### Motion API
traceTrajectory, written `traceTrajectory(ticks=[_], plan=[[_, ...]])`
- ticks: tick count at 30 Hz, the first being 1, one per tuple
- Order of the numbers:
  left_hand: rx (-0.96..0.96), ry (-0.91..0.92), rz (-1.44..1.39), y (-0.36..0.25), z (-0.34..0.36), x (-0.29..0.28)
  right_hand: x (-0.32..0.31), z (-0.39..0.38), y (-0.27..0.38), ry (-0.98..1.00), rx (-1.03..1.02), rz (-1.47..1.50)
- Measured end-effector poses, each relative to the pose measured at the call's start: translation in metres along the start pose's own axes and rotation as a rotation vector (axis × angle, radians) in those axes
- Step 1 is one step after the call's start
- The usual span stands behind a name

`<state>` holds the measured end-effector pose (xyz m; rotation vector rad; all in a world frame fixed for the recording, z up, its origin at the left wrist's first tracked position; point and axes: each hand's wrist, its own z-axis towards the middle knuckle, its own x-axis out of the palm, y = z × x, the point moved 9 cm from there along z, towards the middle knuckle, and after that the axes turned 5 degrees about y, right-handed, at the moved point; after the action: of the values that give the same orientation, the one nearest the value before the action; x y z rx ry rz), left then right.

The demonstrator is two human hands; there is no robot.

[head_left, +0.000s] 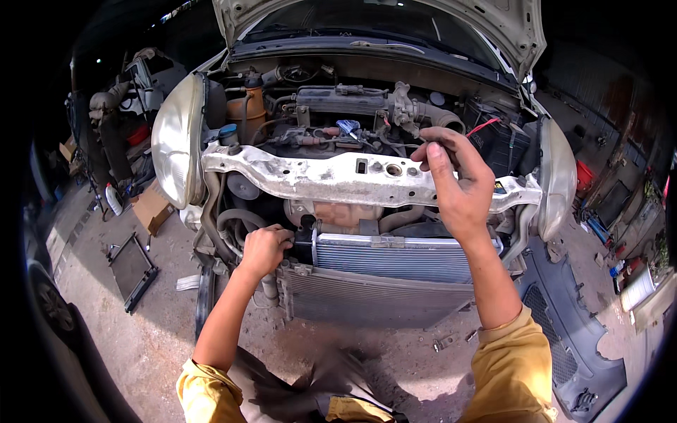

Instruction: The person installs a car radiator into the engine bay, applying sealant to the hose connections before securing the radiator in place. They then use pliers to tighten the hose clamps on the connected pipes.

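The silver-blue finned radiator (395, 259) sits at the car's front, just below the white crossbar (317, 180) and behind a darker finned panel (374, 303) that hides its lower part. My left hand (264, 252) is curled at its upper left corner, probably to steady that end; the fingertips are hidden, so I can't tell whether they grip. My right hand (464, 185) is raised over the crossbar, thumb and fingers close together; I can't tell if something small is pinched there. I judge it's up there because the bar blocks a straight reach from below. A thick black hose (240, 214) crowds my left hand. Behind the bar are an orange reservoir (247, 116) and a battery (493, 137); a cardboard box (151, 206) and a grey bumper piece (585, 345) lie on the floor.
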<state>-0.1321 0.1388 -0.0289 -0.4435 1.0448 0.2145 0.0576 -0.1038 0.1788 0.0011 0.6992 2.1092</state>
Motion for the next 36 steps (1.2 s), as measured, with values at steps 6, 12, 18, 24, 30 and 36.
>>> traceTrajectory(ticks=[6,12,18,24,30,36], plan=[[0.17,-0.04,-0.01,-0.02,0.012,0.008,0.036,0.212,-0.097,0.1,-0.222,-0.944],[0.315,-0.032,0.007,-0.016,0.005,0.006,0.065,0.307,-0.199,0.313,0.066,-1.523],[0.375,0.023,0.042,-0.012,0.006,0.009,0.09,0.317,-0.234,0.664,0.148,-1.746],[0.345,0.138,-0.084,-0.005,0.014,0.012,0.093,0.336,-0.231,0.81,0.31,-1.7],[0.253,0.146,-0.061,-0.002,0.019,0.015,0.096,0.348,-0.209,0.677,0.187,-1.669],[0.257,0.178,-0.005,0.001,0.017,0.03,0.063,0.309,-0.12,-0.084,-0.084,-1.26]])
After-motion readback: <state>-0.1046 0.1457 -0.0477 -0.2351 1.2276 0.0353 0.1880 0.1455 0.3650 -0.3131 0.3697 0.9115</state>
